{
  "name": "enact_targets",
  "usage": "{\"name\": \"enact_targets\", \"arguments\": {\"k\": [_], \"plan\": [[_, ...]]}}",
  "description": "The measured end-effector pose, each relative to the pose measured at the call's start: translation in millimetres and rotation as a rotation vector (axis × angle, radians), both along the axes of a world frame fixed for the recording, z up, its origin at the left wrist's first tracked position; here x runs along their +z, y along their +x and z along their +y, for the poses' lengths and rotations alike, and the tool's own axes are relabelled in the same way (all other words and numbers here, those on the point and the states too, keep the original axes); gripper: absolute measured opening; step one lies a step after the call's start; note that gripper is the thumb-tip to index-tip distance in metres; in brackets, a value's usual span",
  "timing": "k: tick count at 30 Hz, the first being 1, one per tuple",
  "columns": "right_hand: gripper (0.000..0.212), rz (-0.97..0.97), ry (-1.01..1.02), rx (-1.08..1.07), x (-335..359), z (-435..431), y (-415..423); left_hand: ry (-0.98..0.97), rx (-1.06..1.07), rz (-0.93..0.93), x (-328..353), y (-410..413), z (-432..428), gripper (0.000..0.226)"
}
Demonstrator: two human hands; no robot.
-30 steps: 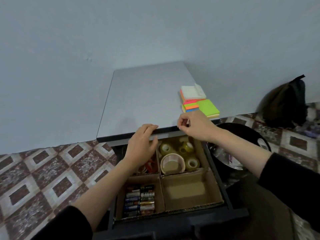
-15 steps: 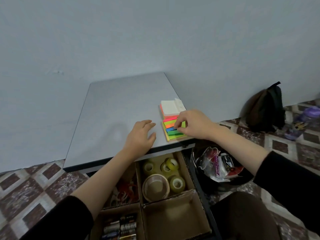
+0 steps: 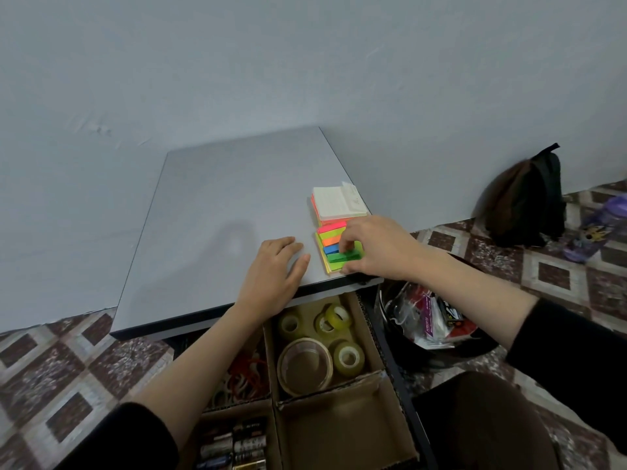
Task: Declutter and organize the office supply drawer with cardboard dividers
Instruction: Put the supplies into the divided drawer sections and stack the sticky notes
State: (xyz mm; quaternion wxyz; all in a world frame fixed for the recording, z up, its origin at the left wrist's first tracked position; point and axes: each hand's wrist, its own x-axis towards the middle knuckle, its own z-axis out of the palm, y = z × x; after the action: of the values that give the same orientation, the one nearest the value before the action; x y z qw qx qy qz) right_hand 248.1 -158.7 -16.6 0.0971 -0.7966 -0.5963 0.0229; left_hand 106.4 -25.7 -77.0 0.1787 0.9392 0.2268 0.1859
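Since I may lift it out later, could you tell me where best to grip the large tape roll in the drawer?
Probably from straight above, pinching its ring wall: a finger inside the open core, the thumb outside. The large tape roll lies flat, hole up, with the cardboard divider and a smaller tape roll close beside it, so side access looks cramped.
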Motion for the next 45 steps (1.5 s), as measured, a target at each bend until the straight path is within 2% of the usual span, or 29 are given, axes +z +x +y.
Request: {"name": "enact_targets", "arguments": {"k": [11, 36, 45], "plan": [[0.023, -0.008, 0.002, 0.029, -2.4, -0.3, -2.6, 0.037, -0.002, 0.009, -1.7, 0.3, 0.3, 0.044], [0.028, 0.063, -0.027, 0.017, 4.3, -2.9, 0.4, 0.080, 0.000, 0.008, -4.7, -0.2, 1.5, 0.044], [0.023, 0.059, -0.029, 0.034, 5.3, -0.4, -1.6, 0.087, 0.000, -0.005, -5.9, 0.7, 1.3, 0.044]]}}
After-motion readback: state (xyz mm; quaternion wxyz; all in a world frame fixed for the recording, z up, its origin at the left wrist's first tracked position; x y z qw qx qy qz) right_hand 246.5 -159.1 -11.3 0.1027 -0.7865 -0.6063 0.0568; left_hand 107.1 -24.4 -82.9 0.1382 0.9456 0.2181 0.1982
